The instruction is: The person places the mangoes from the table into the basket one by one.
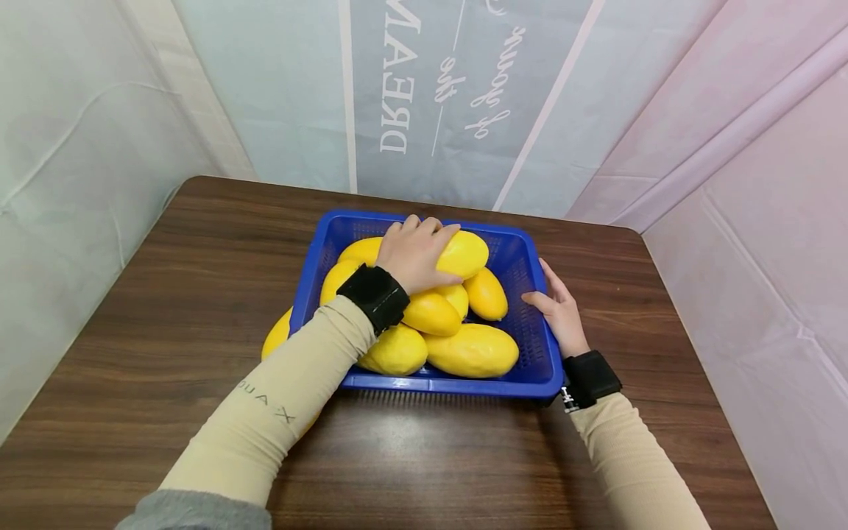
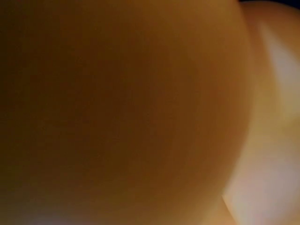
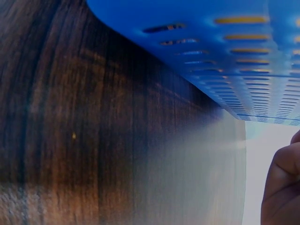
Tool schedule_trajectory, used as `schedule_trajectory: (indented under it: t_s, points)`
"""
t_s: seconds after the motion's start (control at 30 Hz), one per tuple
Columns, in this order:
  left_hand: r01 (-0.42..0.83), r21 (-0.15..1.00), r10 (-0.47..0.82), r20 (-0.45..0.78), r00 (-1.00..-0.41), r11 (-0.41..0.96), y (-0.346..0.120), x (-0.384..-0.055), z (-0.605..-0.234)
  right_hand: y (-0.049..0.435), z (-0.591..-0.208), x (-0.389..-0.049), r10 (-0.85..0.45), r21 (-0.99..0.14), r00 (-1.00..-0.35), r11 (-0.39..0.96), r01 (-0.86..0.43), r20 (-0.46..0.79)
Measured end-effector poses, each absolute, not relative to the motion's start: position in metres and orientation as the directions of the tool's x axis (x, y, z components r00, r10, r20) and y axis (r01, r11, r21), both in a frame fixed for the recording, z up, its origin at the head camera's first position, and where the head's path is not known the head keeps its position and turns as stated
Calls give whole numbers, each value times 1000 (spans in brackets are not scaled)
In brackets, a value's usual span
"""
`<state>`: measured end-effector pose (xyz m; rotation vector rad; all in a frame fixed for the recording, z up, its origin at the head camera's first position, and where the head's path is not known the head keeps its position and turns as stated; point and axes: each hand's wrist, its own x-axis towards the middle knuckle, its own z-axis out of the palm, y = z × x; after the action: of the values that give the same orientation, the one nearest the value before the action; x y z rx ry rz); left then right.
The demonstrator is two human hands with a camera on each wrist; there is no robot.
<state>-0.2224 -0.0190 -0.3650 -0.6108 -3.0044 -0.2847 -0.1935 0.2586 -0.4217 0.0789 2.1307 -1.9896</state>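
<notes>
My left hand [image 1: 416,258] reaches into a blue plastic basket [image 1: 457,384], fingers and thumb spread round a yellow oval fruit [image 1: 465,255] on top of the pile. Several more yellow fruits lie under and around it, including a long one [image 1: 473,351] at the front and a darker yellow one [image 1: 486,294] to the right. At the basket's right side, my right hand [image 1: 563,316] grips the rim, thumb inside and fingers outside. Up close, the right wrist view shows the slotted basket wall [image 3: 253,89]. A blurred orange-brown surface fills most of the left wrist view.
The basket is over a dark wood table [image 1: 424,464]. Outside its left wall, another yellow fruit [image 1: 277,335] lies partly hidden by the basket and my left sleeve [image 1: 265,412]. Behind the table hangs a printed cloth [image 1: 424,96], with pale sheets at both sides.
</notes>
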Motion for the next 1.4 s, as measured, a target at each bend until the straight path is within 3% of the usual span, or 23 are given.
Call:
schedule_trajectory:
  t_s: [0.97,1.4]
  points:
    - [307,64,303,64,-951,950,-12,-220,-368,259,-421,-192,-126,-980,-973,81,183,-192]
    - [387,-9,381,186,-906,922,-10,-204,-356,259,-421,-193,-125,-982,-974,43,186,-190]
